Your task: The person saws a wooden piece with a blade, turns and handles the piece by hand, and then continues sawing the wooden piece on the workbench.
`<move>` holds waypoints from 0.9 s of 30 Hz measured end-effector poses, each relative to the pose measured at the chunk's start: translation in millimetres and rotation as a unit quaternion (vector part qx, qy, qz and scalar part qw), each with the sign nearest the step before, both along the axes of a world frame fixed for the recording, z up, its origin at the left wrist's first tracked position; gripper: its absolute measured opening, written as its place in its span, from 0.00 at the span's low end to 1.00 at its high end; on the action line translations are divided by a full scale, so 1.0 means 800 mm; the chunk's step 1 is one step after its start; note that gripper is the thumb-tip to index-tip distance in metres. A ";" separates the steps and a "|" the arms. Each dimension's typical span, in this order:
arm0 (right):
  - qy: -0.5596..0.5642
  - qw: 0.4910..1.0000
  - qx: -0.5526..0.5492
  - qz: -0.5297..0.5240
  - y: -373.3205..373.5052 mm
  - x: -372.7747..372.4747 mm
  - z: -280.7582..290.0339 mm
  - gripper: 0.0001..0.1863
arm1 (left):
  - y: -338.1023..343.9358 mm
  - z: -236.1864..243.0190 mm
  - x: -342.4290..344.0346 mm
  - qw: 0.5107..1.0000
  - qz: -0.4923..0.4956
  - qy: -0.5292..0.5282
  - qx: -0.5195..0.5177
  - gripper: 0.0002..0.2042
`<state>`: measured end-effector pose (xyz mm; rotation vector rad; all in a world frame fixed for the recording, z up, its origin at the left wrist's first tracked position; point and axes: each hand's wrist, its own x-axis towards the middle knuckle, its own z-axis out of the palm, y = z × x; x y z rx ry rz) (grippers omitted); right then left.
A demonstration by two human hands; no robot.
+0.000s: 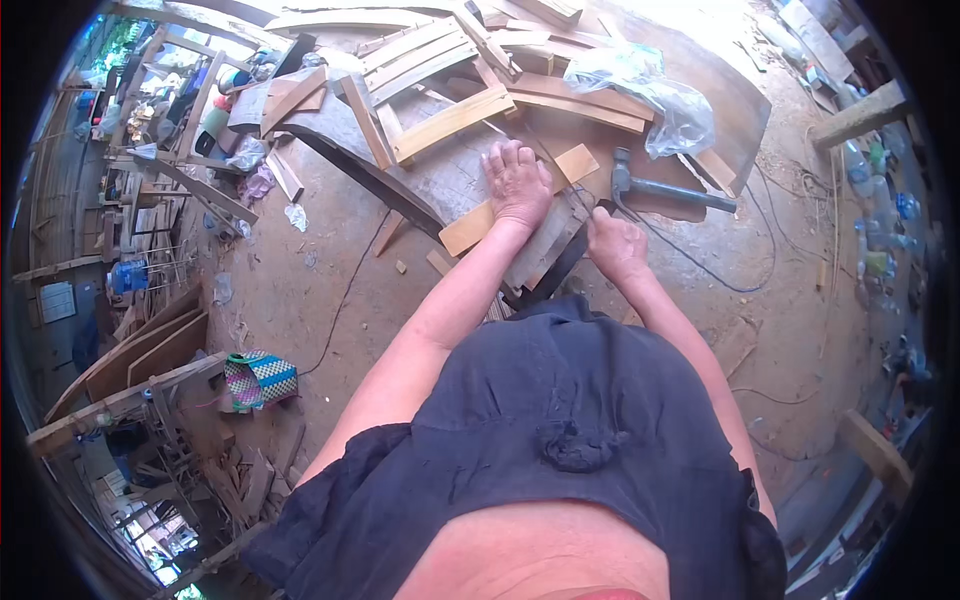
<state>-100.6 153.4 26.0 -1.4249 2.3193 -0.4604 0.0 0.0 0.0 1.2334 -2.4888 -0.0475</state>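
A clear bag (660,95) lies on the bench at one o'clock, contents unclear. The left hand (517,180) presses flat, fingers spread, on a slat (575,163). The right hand (615,243) is curled at the bench edge, its grasp unclear; a hammer (660,187) lies just beyond it at one o'clock.

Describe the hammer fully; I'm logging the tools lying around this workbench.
The hammer lies flat on the brown wooden board, just right of the person's hands. Its dark metal head points left, near the pale wooden strip; the grey-green handle runs right. Neither hand touches it: the right hand is closest, just below the head. A clear plastic bag sits above it.
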 end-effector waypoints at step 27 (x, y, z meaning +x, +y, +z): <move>-0.009 1.000 -0.017 -0.005 -0.003 -0.003 -0.004 0.07 | 0.011 0.005 -0.005 0.999 -0.009 -0.018 -0.048 0.15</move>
